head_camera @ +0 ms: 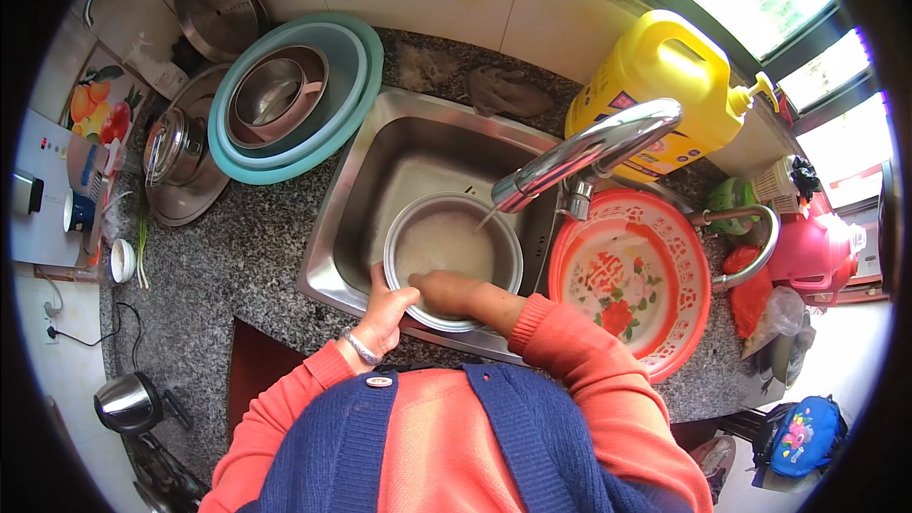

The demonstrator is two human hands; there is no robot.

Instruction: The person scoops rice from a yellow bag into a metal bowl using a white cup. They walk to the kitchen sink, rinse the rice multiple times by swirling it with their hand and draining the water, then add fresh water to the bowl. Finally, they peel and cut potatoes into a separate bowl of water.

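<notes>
A round metal pot point(517, 256) stands in the near part of the stainless-steel sink point(324, 274), holding cloudy whitish water point(445, 239). Water runs into it in a thin stream from the chrome faucet point(548, 171). My left hand point(385, 310) grips the pot's near-left rim, thumb on the edge. My right hand point(445, 292) reaches over the near rim into the pot; its fingertips are hidden in the cloudy water, so their hold cannot be told.
Right of the sink lies a red-and-white floral basin point(634, 281), with a yellow pump jug point(655, 85) behind. Nested teal basins point(370, 85) with metal bowls stand at the back left. A lidded steel pot point(171, 146) and an electric kettle point(128, 402) are further left.
</notes>
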